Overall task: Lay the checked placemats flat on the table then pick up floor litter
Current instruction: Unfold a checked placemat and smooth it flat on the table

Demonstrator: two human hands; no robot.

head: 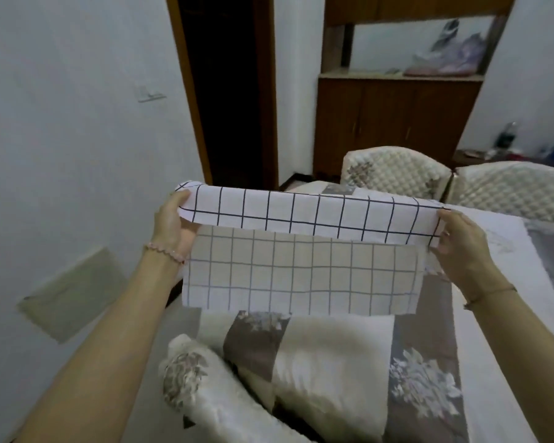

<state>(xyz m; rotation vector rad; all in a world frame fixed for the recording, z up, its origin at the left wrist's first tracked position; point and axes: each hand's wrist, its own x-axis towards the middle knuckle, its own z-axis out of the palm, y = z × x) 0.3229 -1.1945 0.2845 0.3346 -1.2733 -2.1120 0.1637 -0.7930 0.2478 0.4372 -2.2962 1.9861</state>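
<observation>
A white placemat [301, 270] with a dark grid of checks hangs in the air above the table [499, 282]. Its top part is folded or rolled over toward me, and the lower part hangs down flat. My left hand [171, 223] grips the left end of the fold. My right hand [458, 239] grips the right end. Both arms are stretched out, holding the mat taut between them. The table carries a patchwork floral cloth in grey, brown and cream. No floor litter is visible.
A padded chair back [199, 378] stands close below my left arm. Two more quilted chair backs [394, 171] stand at the table's far side. A dark open doorway [227, 91] and a brown cabinet [394, 113] lie beyond. A white wall is on the left.
</observation>
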